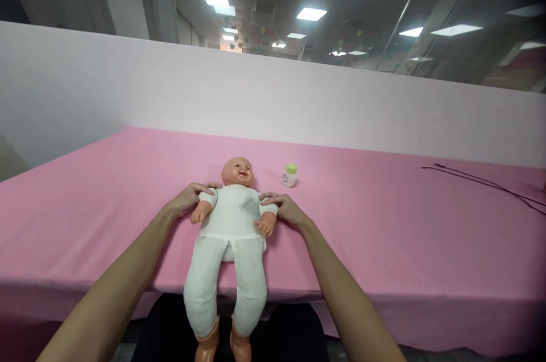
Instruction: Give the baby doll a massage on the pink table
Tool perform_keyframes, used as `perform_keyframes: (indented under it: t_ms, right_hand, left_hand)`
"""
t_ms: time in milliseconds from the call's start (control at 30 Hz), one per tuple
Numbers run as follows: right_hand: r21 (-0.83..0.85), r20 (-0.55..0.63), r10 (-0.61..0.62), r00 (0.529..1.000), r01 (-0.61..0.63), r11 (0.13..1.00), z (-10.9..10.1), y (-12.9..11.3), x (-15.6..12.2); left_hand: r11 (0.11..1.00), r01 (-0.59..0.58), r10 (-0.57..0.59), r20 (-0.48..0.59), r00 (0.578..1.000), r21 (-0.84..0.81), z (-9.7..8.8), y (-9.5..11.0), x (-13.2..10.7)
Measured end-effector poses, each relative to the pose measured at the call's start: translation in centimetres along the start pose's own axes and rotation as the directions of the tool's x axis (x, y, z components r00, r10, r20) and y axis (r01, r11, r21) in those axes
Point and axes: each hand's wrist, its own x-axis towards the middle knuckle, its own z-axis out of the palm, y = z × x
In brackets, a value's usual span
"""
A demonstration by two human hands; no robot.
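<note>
A plastic baby doll in a white cloth suit [232, 219] is lying face up on the pink-covered worktop [384, 237], its head pointing away from the person and its legs hanging over the near edge. The left hand [190, 198] is resting against the doll's shoulder on that side, fingers loosely spread and laid over the sleeve, not closed around it. The right hand [285, 206] is doing the same at the other shoulder, fingers open and touching the sleeve. A small white bottle with a green cap [289, 175] is standing upright near the doll's head, apart from both hands. Thin black cables [486, 184] are lying at the far right.
</note>
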Motion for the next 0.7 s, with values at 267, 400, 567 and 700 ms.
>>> perform_keyframes:
  t_ms: [267, 400, 567, 700]
  right_hand:
    - [0.202, -0.294, 0.105, 0.95, -0.045, 0.978, 0.6, 1.0, 0.4]
    - [0.114, -0.375, 0.119, 0.919, -0.081, 0.99, 0.5, 1.3, 0.6]
    - [0.147, -0.243, 0.123, 0.962, -0.089, 0.985, 0.4, 0.6, 0.2]
    - [0.073, -0.151, 0.104, 0.983, -0.094, 0.993, 0.2, 0.3, -0.1]
  left_hand:
    - [0.989, -0.131, 0.119, -0.16, 0.98, -0.073, 0.5, -1.2, 1.1]
    - [0.988, -0.154, 0.147, -0.249, 0.957, -0.009, 1.3, -1.4, 1.3]
    - [0.98, -0.189, 0.163, -0.279, 0.946, -0.068, 1.2, -0.5, 1.2]
    - [0.979, -0.187, 0.166, -0.217, 0.962, -0.084, 0.3, 0.1, 0.7]
